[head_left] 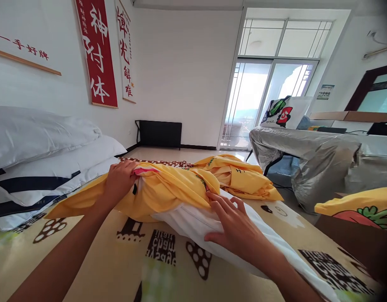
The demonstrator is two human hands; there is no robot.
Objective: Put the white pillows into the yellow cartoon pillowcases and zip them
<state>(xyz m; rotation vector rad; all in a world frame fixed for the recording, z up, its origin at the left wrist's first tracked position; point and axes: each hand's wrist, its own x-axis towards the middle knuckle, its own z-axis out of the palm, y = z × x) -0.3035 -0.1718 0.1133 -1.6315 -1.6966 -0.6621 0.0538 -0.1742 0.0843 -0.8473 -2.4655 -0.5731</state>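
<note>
A yellow pillowcase [168, 188] lies bunched over one end of a white pillow [193, 224] on the bed. My left hand [121, 180] is closed on the pillowcase's far left part, beside a pink patch. My right hand [231, 220] rests at the right side, fingertips touching the yellow edge and thumb spread apart over the white pillow. From under my right forearm the bare pillow stretches toward the lower right. How far it reaches inside the yellow cloth is hidden.
Another crumpled yellow cloth [240, 178] lies just beyond. White pillows [51, 147] are stacked at left. On the right, a cardboard box [344, 243] holds yellow fabric with a carrot print. A table under silvery plastic [322, 153] stands behind. Patterned bedding [118, 268] covers the bed.
</note>
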